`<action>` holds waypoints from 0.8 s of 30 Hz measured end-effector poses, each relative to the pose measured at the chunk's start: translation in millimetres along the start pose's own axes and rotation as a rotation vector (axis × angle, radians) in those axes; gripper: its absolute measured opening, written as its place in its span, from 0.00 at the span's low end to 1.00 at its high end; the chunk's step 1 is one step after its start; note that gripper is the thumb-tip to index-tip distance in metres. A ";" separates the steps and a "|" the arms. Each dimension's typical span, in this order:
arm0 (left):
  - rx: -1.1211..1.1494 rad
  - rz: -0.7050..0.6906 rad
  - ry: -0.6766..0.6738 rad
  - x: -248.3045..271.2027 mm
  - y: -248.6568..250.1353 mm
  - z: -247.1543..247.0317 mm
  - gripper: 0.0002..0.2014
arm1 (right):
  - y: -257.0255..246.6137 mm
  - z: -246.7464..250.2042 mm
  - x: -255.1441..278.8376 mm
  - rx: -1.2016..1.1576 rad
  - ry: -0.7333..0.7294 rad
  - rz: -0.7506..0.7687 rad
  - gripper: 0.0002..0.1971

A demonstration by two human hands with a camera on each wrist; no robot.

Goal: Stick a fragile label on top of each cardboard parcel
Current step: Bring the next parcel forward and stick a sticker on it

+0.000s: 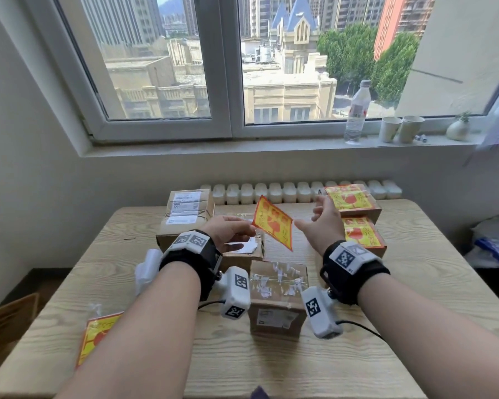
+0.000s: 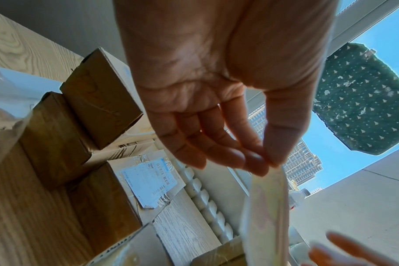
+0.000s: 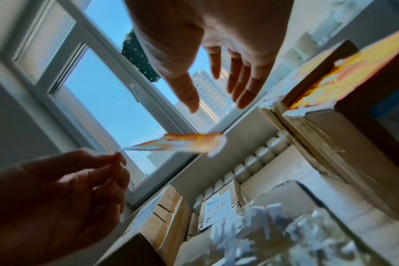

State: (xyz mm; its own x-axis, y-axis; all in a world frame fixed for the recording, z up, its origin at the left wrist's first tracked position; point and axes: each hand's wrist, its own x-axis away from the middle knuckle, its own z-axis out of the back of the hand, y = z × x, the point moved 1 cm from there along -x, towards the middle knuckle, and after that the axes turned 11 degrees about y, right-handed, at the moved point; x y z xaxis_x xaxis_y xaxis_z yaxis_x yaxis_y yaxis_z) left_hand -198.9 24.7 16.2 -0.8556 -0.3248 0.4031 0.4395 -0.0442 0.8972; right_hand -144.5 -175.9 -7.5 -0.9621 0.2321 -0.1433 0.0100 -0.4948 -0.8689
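Observation:
A yellow and red fragile label hangs tilted in the air over the table, pinched at its left corner by my left hand. The left wrist view shows thumb and forefinger of the left hand closed on the label. My right hand is just right of the label with fingers spread, apart from it; the right hand holds nothing. Below stand a bare parcel, a nearer parcel with torn white scraps on top, and a back-left parcel. Two labelled parcels stand at right.
A stack of spare labels lies at the near left of the wooden table. A radiator runs behind the table. On the window sill stand a water bottle, two paper cups and a small vase.

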 end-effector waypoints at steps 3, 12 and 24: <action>0.021 -0.026 -0.023 0.5 3.1 -2.9 0.05 | -13.6 -0.2 7.9 -0.083 -0.181 0.179 0.15; 0.006 -0.075 -0.108 9.2 10.5 -11.3 0.05 | -24.9 -8.8 19.4 -0.226 -0.403 0.153 0.06; 0.061 -0.072 -0.107 15.0 10.4 -12.8 0.04 | -26.8 -4.9 25.0 -0.307 -0.454 0.091 0.07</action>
State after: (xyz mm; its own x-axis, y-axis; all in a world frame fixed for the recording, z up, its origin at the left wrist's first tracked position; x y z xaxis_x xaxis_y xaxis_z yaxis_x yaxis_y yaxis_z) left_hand -203.7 7.3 29.2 -0.9099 -0.2204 0.3513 0.3611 -0.0048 0.9325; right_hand -167.5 -152.8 9.8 -0.9738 -0.2178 -0.0647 0.1122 -0.2132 -0.9705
